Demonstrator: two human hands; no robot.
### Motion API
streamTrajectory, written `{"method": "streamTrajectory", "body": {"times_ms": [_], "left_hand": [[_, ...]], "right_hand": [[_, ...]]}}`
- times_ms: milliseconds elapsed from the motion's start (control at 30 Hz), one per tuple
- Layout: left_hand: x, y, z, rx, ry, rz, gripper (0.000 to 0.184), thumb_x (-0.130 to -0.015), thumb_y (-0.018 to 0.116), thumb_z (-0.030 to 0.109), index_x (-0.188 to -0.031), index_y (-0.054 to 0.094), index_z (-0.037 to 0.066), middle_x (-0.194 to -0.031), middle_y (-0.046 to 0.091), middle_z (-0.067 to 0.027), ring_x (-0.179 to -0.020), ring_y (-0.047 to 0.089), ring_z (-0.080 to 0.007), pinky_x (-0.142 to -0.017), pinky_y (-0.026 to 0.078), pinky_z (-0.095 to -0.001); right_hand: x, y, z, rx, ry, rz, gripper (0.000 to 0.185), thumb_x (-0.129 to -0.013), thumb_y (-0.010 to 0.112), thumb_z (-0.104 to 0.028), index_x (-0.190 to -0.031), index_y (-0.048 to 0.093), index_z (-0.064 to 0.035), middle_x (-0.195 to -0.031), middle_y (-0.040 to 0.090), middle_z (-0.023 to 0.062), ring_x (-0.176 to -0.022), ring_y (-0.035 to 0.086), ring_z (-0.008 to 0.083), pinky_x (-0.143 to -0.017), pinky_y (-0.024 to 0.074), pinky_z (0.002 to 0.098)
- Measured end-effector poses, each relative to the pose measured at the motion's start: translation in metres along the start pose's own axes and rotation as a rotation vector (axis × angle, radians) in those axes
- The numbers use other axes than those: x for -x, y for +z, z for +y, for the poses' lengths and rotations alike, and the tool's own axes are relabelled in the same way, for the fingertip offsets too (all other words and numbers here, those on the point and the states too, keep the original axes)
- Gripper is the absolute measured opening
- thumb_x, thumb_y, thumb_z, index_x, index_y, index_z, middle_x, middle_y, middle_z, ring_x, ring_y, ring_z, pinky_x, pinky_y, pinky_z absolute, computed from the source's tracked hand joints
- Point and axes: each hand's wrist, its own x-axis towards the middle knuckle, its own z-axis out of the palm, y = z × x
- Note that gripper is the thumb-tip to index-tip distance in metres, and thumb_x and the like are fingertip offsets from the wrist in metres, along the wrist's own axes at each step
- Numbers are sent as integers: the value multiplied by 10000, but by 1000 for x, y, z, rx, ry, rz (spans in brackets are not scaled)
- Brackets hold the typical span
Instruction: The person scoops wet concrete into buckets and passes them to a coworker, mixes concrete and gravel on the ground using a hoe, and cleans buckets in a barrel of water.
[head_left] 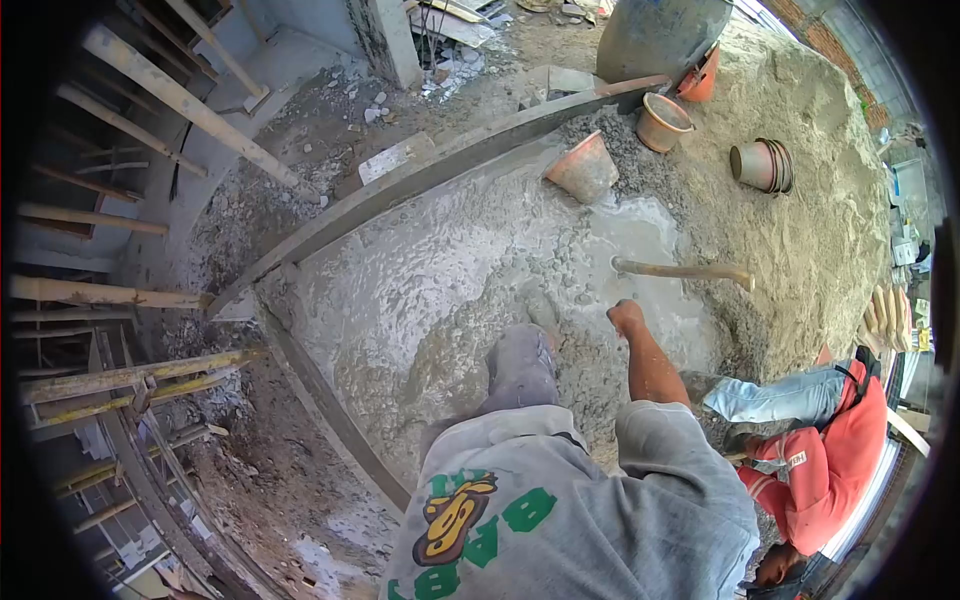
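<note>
My right hand (pixel 627 317) is held low over the wet grey cement mix (pixel 440 260), with its fingers curled closed. Whether anything is inside the fist is hidden. Just above it in the view, not touched by it, a wooden handle (pixel 690 271) lies across the mix, one end sunk in the wet pool. No part of my left hand shows. My bent leg (pixel 522 368) stands in the mix, left of the right hand.
Buckets lie tilted by the mix (pixel 585 168) and on the sand pile (pixel 762 166); another (pixel 664 123) sits between them. A concrete kerb (pixel 400 185) borders the mix. A co-worker in red (pixel 835 460) bends at the right. Wooden poles (pixel 190 105) stand at the left.
</note>
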Motion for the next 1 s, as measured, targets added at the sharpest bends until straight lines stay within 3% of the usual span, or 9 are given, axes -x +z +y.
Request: {"method": "streamTrajectory", "body": {"times_ms": [33,67,200,300,400,500,767,833,1000], "left_hand": [[53,39,14,-51,11,-245,490,-911,487,408,-1188,570,12,-1036,636,-119,-818,615,-223,-714,486,-300],[112,47,23,-199,-20,-604,519,-920,463,401,-1224,528,-14,-1193,574,-176,-1108,527,-316,-937,400,-361],[361,96,81,-72,103,-1571,417,-836,594,190,-1166,538,-59,-1102,599,-182,-1028,560,-281,-888,435,-346],[483,119,152,-205,150,-1918,390,-804,635,222,-1124,596,3,-1070,618,-175,-983,579,-250,-863,442,-348],[563,145,215,-200,201,-1977,377,-830,628,232,-1132,595,9,-1082,623,-171,-993,588,-242,-883,437,-344],[607,166,280,-100,144,-1935,359,-859,605,225,-1139,591,1,-1085,624,-172,-1008,588,-231,-894,436,-333],[642,188,276,-181,205,-1966,355,-856,611,230,-1110,605,-17,-1033,644,-178,-972,613,-233,-857,463,-331],[635,192,268,-117,271,-1976,368,-842,625,227,-1113,601,-21,-1033,642,-187,-977,614,-253,-861,461,-337],[621,210,284,170,531,-1955,590,-774,701,227,-1261,471,-14,-1183,558,-221,-1113,540,-306,-948,413,-376]], "right_hand": [[-37,11,-11,9,-63,78,288,-741,517,-181,-853,644,53,-672,642,202,-524,639,309,-573,534,379],[-77,22,-20,1,-103,98,292,-737,519,-185,-852,646,51,-732,648,220,-599,652,314,-629,532,386],[-186,55,-100,22,-194,68,335,-749,522,-206,-961,618,35,-1028,604,271,-974,604,333,-847,477,410],[-256,22,-158,-40,-207,48,432,-783,460,-175,-1175,475,6,-1150,554,254,-1020,567,417,-888,456,461],[-335,-30,-197,73,-370,364,491,-842,439,-167,-1318,400,-53,-1330,386,203,-1287,302,353,-1033,300,459],[-426,-51,-204,439,-618,909,449,-873,429,-236,-1295,459,-86,-1331,416,105,-1280,317,326,-1043,245,516],[-404,-17,-164,745,-648,304,271,-869,455,-258,-933,653,-83,-973,584,63,-1023,487,239,-1006,269,516],[-370,0,-123,576,-800,562,232,-850,469,-226,-840,656,-89,-911,556,76,-992,507,255,-995,282,525],[-214,-49,-131,347,-763,386,119,-780,536,-148,-836,632,-105,-955,517,78,-1013,508,261,-970,317,533]]}}
